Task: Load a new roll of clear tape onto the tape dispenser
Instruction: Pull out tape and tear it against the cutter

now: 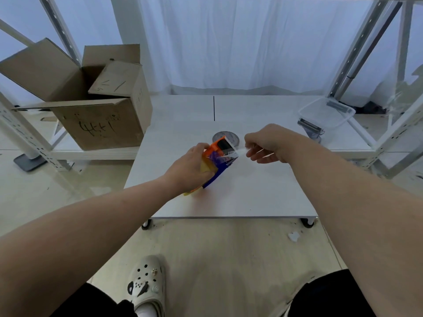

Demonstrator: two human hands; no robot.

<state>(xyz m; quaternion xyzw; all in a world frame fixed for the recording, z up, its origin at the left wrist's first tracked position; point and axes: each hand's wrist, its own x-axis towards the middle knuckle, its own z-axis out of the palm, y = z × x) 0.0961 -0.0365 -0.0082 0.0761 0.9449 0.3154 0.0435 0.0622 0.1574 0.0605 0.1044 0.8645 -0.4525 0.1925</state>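
My left hand (191,165) grips the tape dispenser (218,154), an orange, blue and yellow hand-held one, just above the low white table (251,193). Its orange head with the toothed blade points away from me. My right hand (266,145) pinches the free end of the clear tape (238,153), which is drawn out to the right of the blade. The roll on the dispenser is mostly hidden by my left hand. Behind the dispenser a grey tape roll (229,136) lies flat on the table.
An open cardboard box (91,106) stands at the left on a shelf base. A clear plastic tub (327,114) with metal parts sits at the right rear. White metal shelf posts (357,51) flank both sides. My shoe (147,284) is on the floor below.
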